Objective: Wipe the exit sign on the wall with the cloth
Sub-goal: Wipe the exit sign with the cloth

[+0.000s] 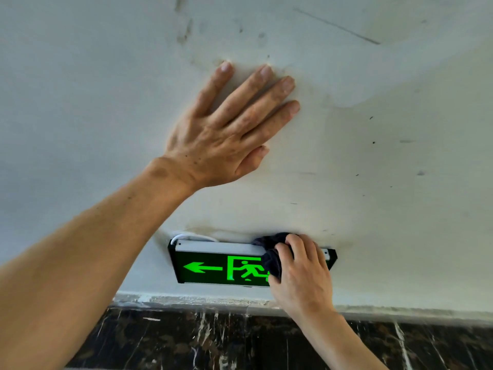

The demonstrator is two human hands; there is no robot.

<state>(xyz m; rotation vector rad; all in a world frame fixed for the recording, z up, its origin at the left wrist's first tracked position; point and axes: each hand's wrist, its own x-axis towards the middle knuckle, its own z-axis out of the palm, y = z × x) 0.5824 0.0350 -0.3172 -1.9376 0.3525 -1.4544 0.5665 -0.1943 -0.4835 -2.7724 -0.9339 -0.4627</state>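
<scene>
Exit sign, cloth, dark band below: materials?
Exit sign: glossy, probably plastic face lit green, pale metal-looking top rail. Cloth: dark soft fabric, bunched in the right hand. Dark band: polished white-veined stone, likely marble.

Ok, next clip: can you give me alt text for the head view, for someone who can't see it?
A person's right hand presses a dark cloth against the right end of a lit green exit sign mounted low on a scuffed white wall. The left hand is spread flat on the wall above the sign, and dark marbled skirting runs below.
</scene>
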